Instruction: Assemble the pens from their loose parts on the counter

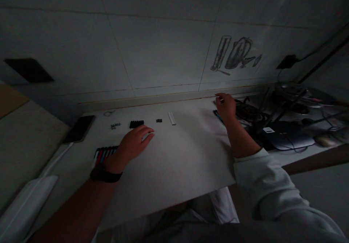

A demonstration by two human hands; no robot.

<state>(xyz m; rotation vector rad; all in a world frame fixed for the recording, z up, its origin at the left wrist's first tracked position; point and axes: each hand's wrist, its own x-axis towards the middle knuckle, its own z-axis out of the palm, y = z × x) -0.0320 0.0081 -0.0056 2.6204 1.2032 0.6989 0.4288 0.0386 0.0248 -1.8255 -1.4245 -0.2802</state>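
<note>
My left hand (137,141), with a dark watch on its wrist, is low over the white table, its thumb and fingers apart and holding nothing that I can see. Just beyond its knuckles lies a black ridged block (136,123). Partly hidden behind the wrist is a row of colored sticks with black ends (105,152). My right hand (227,106) is curled at the table's far right, thumb and fingertips close together; whatever they pinch is too small to make out. Below it lies a thin dark-and-blue stick (218,115). Between the hands are a white strip (172,119) and small dark pieces (159,120).
Small metal pieces (115,126) and a thin loop (109,113) lie at the back left. A phone (79,129) with a white cable rests on the left edge. Cables and a dark flat device (286,135) crowd the right. A tiled wall (163,54) closes the back.
</note>
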